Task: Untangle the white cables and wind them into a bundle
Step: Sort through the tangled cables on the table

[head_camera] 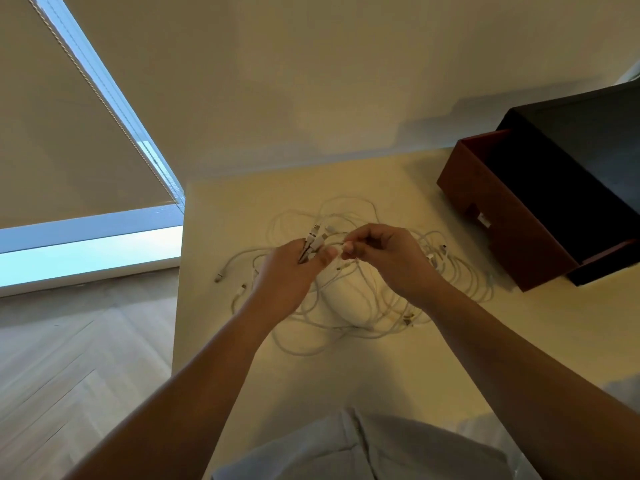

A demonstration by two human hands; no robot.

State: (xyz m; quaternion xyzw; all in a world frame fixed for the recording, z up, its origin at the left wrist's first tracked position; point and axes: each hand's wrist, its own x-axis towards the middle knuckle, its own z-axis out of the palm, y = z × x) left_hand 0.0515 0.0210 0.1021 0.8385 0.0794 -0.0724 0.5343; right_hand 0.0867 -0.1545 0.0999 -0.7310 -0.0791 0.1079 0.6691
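Observation:
A tangle of white cables (349,306) lies spread in loose loops on the cream table (346,382). My left hand (289,271) hovers above the tangle's left side and grips several cable plug ends (313,239) that stick up between its fingers. My right hand (384,258) is just to the right of it, almost touching, and pinches a white cable end (346,249) between thumb and fingertips. Loose plug ends lie on the table at the left (219,278) and right (443,249) of the pile.
An open dark red box (512,216) with a black interior stands at the table's back right, against the wall. The table's left edge (178,306) drops to a wooden floor (76,358). A window with a roller blind (69,133) is at the left.

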